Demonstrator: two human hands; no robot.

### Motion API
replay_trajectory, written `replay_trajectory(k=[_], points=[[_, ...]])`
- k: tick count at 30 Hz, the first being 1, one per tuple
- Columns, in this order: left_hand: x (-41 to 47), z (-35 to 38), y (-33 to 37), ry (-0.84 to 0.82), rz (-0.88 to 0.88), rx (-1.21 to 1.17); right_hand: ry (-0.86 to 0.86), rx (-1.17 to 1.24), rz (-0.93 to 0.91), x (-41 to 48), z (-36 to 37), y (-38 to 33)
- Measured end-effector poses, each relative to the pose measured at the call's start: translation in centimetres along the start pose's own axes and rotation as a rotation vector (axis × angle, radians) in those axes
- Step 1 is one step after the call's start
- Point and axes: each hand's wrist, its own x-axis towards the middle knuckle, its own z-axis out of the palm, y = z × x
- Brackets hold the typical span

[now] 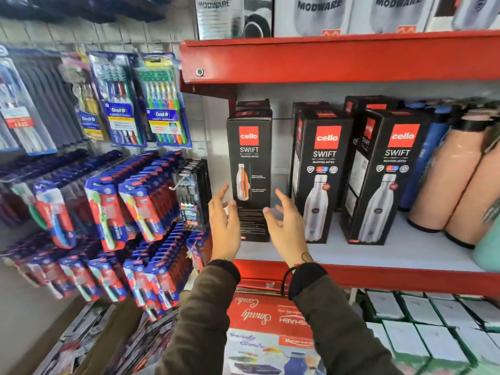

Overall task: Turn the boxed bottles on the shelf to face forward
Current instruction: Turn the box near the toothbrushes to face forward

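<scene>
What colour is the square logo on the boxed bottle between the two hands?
Red, with white "cello" lettering, on a black box; the head view shows it.

Both bare hands, left hand and right hand, spread open-fingered either side of the leftmost tall black cardboard bottle box at frame centre, on the red-edged white shelf.

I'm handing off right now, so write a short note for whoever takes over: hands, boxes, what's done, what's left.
Left hand: open, empty, at the left edge of the leftmost Cello box; contact cannot be told.
Right hand: open, empty, at that box's right edge.
Boxes: three front boxes stand upright on the white shelf. The leftmost shows a panel with an orange bottle cutaway and text. The middle box and right box show the steel bottle picture, each turned slightly so a side panel shows.
Done: middle and right roughly face out.
Left: probably turn the leftmost to match, then square the other two.
</scene>
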Motion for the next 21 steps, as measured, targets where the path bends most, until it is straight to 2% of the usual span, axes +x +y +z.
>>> replay_trajectory(k=[4, 8, 15, 21], points=[[1.0, 0.2, -1.2, -0.116, -0.133, -0.026, -0.027, -0.045, 0.058, 0.7, 1.1, 0.6], [1.4, 0.1, -1.8, -0.114, -0.126, -0.081, -0.038, -0.042, 0.084, 0.7, 1.7, 1.0], [1.1, -0.8, -0.6, -0.134, -0.247, -0.315, -0.013, -0.09, 0.061, 0.8, 1.6, 0.1], [1.1, -1.1, 0.2, -0.057, -0.195, -0.34, 0.103, -0.091, 0.072, 0.9, 1.3, -1.9]])
